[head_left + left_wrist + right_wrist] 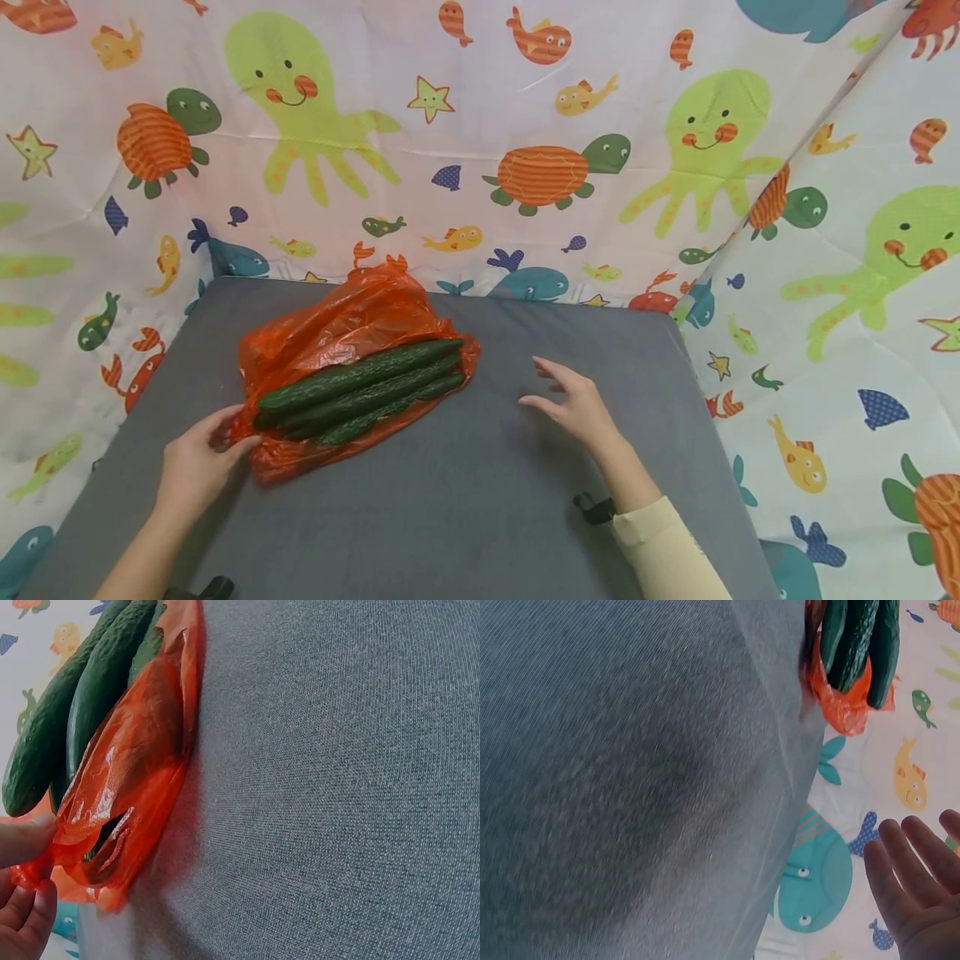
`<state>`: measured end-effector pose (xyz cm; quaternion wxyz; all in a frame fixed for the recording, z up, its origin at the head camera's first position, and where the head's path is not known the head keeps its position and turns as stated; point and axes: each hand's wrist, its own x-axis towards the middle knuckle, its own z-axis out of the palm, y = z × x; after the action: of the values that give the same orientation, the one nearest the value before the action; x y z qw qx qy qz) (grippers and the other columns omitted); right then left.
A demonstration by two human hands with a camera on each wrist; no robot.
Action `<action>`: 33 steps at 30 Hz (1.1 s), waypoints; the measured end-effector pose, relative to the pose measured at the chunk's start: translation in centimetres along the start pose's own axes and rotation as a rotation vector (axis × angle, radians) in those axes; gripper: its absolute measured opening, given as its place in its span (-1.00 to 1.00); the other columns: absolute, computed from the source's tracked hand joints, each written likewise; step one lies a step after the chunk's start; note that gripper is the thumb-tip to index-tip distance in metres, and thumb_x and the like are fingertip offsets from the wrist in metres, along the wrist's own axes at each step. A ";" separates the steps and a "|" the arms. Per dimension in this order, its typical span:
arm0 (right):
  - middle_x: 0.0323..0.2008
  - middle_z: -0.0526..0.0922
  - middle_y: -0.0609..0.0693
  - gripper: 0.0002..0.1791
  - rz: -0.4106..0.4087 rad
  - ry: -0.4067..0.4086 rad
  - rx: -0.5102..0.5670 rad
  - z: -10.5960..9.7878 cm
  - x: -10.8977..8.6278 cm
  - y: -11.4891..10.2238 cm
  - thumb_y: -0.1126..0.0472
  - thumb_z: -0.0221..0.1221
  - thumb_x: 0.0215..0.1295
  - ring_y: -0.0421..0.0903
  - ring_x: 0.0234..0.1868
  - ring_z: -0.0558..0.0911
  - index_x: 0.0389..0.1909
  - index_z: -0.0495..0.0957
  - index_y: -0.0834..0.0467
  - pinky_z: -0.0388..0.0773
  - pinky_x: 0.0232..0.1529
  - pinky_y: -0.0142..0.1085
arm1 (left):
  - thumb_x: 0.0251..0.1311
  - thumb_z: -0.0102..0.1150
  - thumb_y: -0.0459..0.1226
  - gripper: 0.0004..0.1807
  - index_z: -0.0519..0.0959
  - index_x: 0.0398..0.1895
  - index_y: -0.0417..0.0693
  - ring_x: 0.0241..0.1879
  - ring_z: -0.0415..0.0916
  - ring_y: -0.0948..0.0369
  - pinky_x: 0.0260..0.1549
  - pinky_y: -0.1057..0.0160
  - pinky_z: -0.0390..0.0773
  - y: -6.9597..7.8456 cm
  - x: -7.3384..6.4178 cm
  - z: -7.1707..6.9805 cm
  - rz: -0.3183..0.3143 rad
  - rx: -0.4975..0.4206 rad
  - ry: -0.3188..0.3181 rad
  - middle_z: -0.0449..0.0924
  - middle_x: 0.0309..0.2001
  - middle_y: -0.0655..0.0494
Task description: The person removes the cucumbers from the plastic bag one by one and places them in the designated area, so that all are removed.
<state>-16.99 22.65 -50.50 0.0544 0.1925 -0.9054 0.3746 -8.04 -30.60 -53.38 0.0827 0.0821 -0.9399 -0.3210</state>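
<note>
Several dark green cucumbers (360, 387) lie side by side on a thin orange plastic bag (337, 325), whose crumpled film spreads behind and around them. My left hand (198, 462) pinches the bag's near left edge between thumb and fingers, close to the cucumber ends. The left wrist view shows the thumb (26, 840) pressing the orange film against the fingers, with cucumbers (97, 690) just above. My right hand (573, 404) hovers over the table, to the right of the bag, with fingers spread and nothing in them. In the right wrist view its fingers (911, 862) are extended.
A grey cloth-covered table (465, 517) lies under everything. Behind it and at both sides hangs a white curtain (480, 225) printed with sea animals. Black straps (595, 508) sit at the wrists.
</note>
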 end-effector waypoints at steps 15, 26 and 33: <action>0.17 0.66 0.11 -0.21 -0.082 -0.040 0.007 2.6 1.2 -1.3 0.06 0.52 0.06 0.03 0.11 0.69 0.34 0.50 0.13 0.69 0.00 -0.04 | 0.07 0.53 -0.14 -0.37 0.59 0.21 -0.17 -0.21 0.70 -0.16 -0.27 -0.17 0.65 -0.7 -0.2 0.8 0.013 0.004 0.025 0.74 -0.15 -0.26; 0.18 0.66 0.07 -0.21 -0.084 -0.093 0.011 4.1 1.8 -2.2 0.01 0.51 0.07 0.01 0.10 0.69 0.35 0.50 0.08 0.68 0.01 -0.05 | 0.08 0.53 -0.15 -0.37 0.58 0.22 -0.19 -0.14 0.69 -0.26 -0.20 -0.25 0.63 -0.3 -0.5 0.6 0.014 -0.024 0.017 0.68 -0.02 -0.37; 0.21 0.65 0.09 -0.22 -0.084 -0.124 0.028 4.8 2.4 -3.5 0.03 0.50 0.08 0.03 0.07 0.70 0.36 0.49 0.08 0.67 0.03 -0.01 | 0.11 0.51 -0.16 -0.37 0.56 0.24 -0.18 -0.06 0.65 -0.28 -0.14 -0.26 0.61 -0.2 -0.5 0.7 -0.011 -0.020 0.019 0.62 0.08 -0.39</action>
<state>-17.60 16.32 -51.09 0.0112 0.2540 -0.8928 0.3717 -7.71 -30.26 -54.12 0.0908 0.0895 -0.9353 -0.3302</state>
